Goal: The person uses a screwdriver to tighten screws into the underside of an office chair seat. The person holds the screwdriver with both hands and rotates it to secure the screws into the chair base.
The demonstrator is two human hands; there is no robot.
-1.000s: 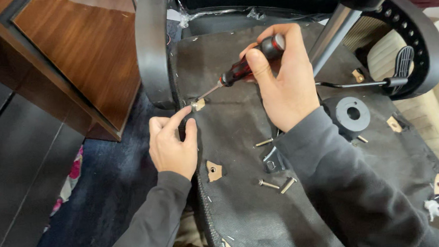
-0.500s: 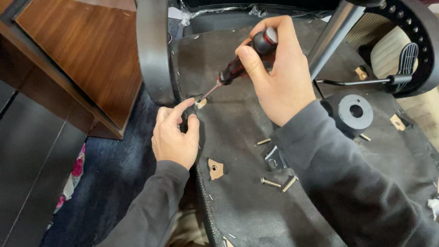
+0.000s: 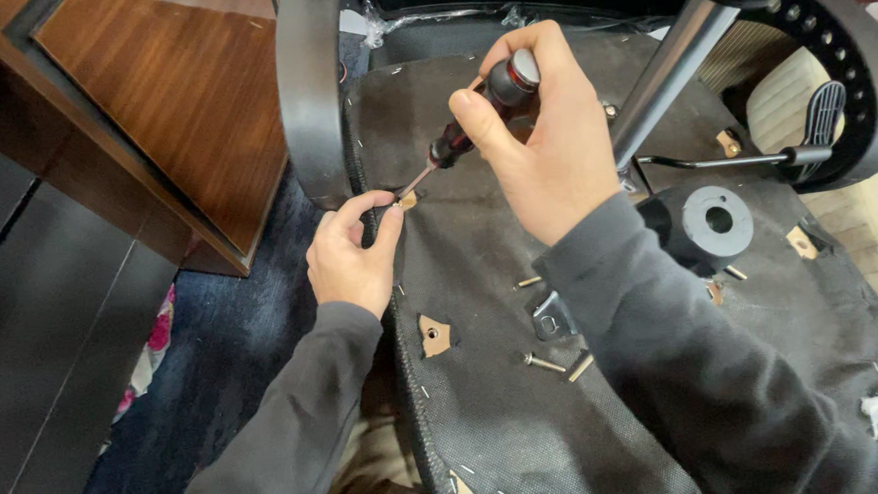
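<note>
An upturned office chair seat (image 3: pixel 488 415), covered in black fabric, lies in front of me. My right hand (image 3: pixel 555 161) grips a black and red screwdriver (image 3: pixel 480 115), its tip angled down-left to a small hole at the seat's left edge. My left hand (image 3: pixel 351 257) pinches a small screw (image 3: pixel 397 207) right at that tip, fingers resting on the seat rim beside the black armrest (image 3: pixel 306 94).
Loose bolts (image 3: pixel 545 362) and a small metal bracket (image 3: pixel 551 316) lie on the seat. A grey metal gas column (image 3: pixel 665 70), a black round plate (image 3: pixel 716 222) and a lever (image 3: pixel 735 159) stand at right. A wooden cabinet (image 3: pixel 181 100) is at left, over dark carpet (image 3: pixel 236 378).
The screwdriver handle has tilted up and my right hand has shifted slightly up; my left hand stays pinched at the tip by the seat edge.
</note>
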